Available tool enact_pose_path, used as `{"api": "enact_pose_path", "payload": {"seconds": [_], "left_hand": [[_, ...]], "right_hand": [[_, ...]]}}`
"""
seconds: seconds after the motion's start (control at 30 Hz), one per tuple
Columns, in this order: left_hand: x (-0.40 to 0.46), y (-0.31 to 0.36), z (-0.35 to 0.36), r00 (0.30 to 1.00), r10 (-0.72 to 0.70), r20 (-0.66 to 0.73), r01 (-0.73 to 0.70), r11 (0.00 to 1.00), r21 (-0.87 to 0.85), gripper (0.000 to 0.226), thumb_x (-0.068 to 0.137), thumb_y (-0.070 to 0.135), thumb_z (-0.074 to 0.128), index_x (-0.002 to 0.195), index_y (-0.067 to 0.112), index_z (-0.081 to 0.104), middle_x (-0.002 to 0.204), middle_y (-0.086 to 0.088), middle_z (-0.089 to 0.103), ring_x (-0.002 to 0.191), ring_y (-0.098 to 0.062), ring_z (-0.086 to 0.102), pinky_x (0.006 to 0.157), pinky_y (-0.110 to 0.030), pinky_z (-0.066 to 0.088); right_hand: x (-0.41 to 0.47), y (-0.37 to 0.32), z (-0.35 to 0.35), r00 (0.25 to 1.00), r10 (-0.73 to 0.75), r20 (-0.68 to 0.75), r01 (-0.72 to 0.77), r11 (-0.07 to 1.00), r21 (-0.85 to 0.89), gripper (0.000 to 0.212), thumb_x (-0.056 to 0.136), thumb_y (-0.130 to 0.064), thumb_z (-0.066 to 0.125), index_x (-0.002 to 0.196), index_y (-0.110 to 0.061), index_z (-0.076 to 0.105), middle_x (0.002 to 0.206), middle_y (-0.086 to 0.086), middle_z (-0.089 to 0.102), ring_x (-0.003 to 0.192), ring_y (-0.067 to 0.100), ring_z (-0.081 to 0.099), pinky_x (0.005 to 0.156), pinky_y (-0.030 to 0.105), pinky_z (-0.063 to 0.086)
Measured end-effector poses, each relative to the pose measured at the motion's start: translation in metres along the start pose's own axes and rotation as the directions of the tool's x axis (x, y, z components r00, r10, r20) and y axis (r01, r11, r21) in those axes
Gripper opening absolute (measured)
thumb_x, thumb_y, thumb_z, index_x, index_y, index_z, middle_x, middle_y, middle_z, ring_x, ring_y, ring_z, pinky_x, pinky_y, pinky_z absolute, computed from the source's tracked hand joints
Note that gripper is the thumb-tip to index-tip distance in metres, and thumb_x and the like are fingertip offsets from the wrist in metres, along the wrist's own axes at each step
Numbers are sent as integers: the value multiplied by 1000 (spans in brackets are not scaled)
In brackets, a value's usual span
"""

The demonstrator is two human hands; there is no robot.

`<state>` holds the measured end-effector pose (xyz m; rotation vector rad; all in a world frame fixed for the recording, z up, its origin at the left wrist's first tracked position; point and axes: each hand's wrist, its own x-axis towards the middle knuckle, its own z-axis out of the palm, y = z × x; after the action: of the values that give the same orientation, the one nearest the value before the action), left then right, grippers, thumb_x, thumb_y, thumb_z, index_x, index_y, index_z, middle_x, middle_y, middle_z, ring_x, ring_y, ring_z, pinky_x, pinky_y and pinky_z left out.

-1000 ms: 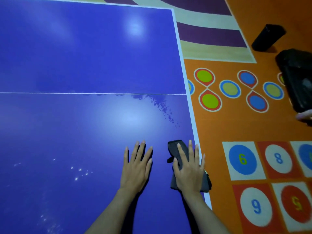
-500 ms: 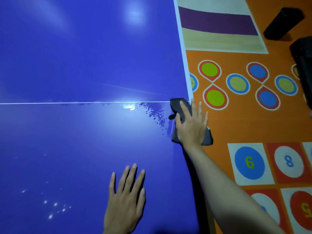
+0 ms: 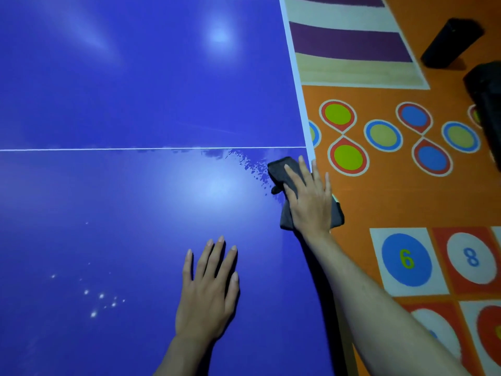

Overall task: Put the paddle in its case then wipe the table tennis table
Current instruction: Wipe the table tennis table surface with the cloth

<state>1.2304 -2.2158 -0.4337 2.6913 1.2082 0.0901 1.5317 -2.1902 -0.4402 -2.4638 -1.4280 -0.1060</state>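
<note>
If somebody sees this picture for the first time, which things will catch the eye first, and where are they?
The big blue table fills the left side, crossed by a thin white line. Near its right edge the right hand presses a dark cloth flat, beside a patch of wet specks, while the left hand rests flat lower down. To the right lies an orange floor with coloured circles and numbers.

Your blue table (image 3: pixel 135 104) fills the left and centre of frame, white edge line running down its right side, thin white centre line crossing mid-frame. Dark grey cloth (image 3: pixel 284 175) lies on it at the right edge, just below the centre line, partly overhanging; wet smear just left of it. Your left hand (image 3: pixel 208 294) rests flat at lower centre. Orange floor (image 3: pixel 379 202) on the right carries a black cylinder (image 3: pixel 450 43), upper right corner.
</note>
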Motion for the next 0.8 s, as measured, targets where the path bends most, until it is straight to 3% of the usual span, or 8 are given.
{"api": "enact_pose_path", "payload": {"seconds": [0.2, 0.33, 0.4, 0.5, 0.63, 0.7, 0.73, 0.8], "left_hand": [[-2, 4, -6, 1000, 3, -28, -4, 1000, -6, 51, 105, 35, 36, 154, 22, 43, 169, -4, 25, 156, -26, 22, 123, -60, 19], [-6, 5, -8, 999, 3, -36, -2, 1000, 16, 51, 105, 34, 35, 154, 21, 43, 168, -5, 27, 155, -27, 23, 123, -59, 18], [-6, 6, -9, 999, -4, -37, 5, 1000, 26, 51, 105, 34, 36, 154, 21, 43, 167, -6, 27, 155, -28, 23, 123, -59, 18], [-6, 7, -9, 999, -9, -34, 10, 1000, 25, 51, 105, 34, 35, 154, 22, 43, 167, -5, 27, 156, -27, 22, 123, -58, 18], [-7, 7, -8, 1000, -8, -29, 8, 1000, 20, 52, 105, 35, 34, 155, 22, 41, 168, -4, 26, 157, -25, 19, 124, -58, 17], [-7, 6, -6, 999, -6, -37, 7, 1000, 13, 52, 105, 35, 34, 155, 22, 41, 168, -4, 25, 157, -25, 19, 124, -58, 18], [-7, 6, -6, 999, -4, -41, 4, 1000, 13, 52, 105, 35, 35, 155, 22, 42, 168, -4, 25, 157, -25, 20, 124, -58, 18], [-5, 6, -5, 999, -2, -47, 2, 1000, 10, 52, 105, 35, 35, 155, 21, 42, 169, -4, 25, 156, -26, 21, 124, -59, 18]], "right_hand": [[-98, -11, -28, 996, 46, 74, -58, 982, 179, 49, 113, -39, 42, 161, -34, 36, 173, -10, 16, 161, 14, 4, 130, 44, 17], [-129, -21, -60, 955, 187, 232, -276, 849, 450, 47, 111, -50, 38, 155, -37, 47, 164, -16, 38, 150, 5, 36, 116, 34, 37], [-125, -21, -85, 917, 307, 255, -399, 720, 568, 48, 110, -51, 38, 148, -30, 57, 128, -7, 71, 103, -3, 63, 83, 28, 49], [-112, -11, -124, 857, 491, 160, -447, 551, 705, 39, 111, -45, 41, 116, -21, 70, 79, -11, 65, 70, -5, 60, 62, 26, 40], [-106, -15, -141, 891, 444, 93, -363, 576, 732, 35, 112, -43, 41, 126, -26, 67, 88, -17, 68, 81, -10, 63, 65, 13, 43], [-112, -29, -122, 925, 302, 230, -375, 630, 680, 36, 111, -45, 41, 142, -38, 57, 108, -11, 73, 104, -13, 63, 88, 12, 47], [-117, -37, -108, 919, 210, 333, -384, 663, 642, 43, 110, -52, 40, 151, -45, 47, 134, -2, 68, 132, -2, 55, 108, 22, 43], [-131, -48, -78, 884, 52, 465, -302, 823, 481, 62, 106, -66, 32, 163, -46, 19, 171, -7, 23, 160, 9, 9, 130, 39, 15]]}}
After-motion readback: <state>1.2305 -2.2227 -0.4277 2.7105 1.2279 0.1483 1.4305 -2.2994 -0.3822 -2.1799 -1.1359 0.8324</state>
